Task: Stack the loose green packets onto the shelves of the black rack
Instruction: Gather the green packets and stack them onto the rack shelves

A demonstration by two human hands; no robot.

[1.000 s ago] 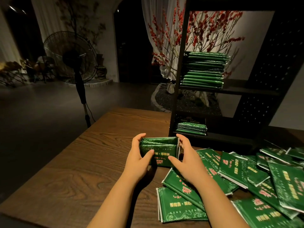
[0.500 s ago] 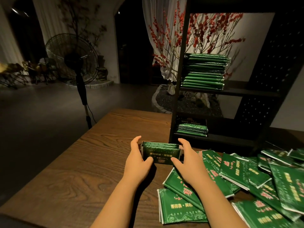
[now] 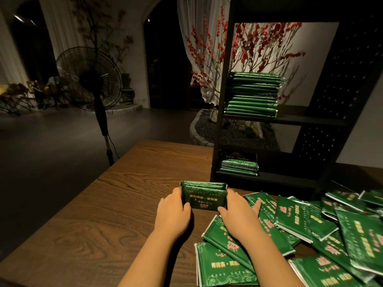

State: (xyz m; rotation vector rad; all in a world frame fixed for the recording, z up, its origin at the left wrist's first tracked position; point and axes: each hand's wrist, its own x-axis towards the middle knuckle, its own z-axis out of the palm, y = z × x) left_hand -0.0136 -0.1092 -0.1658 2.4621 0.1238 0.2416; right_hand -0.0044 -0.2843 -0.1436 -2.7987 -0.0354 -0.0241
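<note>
Hands clamped one small bundle of green packets (image 3: 203, 196) upright on the worktop (image 3: 124, 195): my left hand (image 3: 173, 212) and right hand (image 3: 238, 214) gripped its ends. I counted two stacks on the black rack (image 3: 221, 100), upper stack (image 3: 252, 94) and lower stack (image 3: 238, 165); loose packets (image 3: 294, 216) lay scattered at right.

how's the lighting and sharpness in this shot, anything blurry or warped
Head view: dim, warm light; the room behind is dark. The bundle of packets between the left hand and right hand is fairly sharp; loose packets at the right edge are smeared. Wide-angle bending bows the black rack.
</note>
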